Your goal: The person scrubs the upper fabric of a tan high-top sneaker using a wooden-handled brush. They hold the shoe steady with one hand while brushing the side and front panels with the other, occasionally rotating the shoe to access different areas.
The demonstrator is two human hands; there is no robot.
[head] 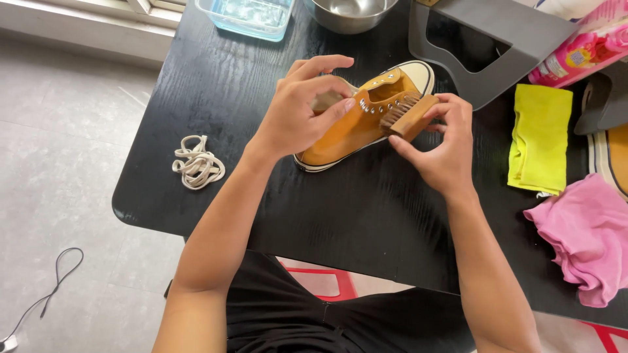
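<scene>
The mustard-yellow canvas sneaker with a white rubber sole [356,124] lies unlaced on the black wooden tabletop [366,216], steadied by the left hand [297,108], whose fingers [330,111] clamp its heel end. The right hand [439,149] has its fingers closed on a small wooden brush [411,117], bristles touching the eyelet row. A coiled cream shoelace [196,163] lies well apart to the left, and a folded yellow cloth [541,137] and a crumpled pink cloth [585,235] to the right.

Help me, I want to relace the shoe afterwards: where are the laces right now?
In the head view the cream laces lie bundled on the black table near its left edge, left of the left hand and the orange shoe.
</scene>
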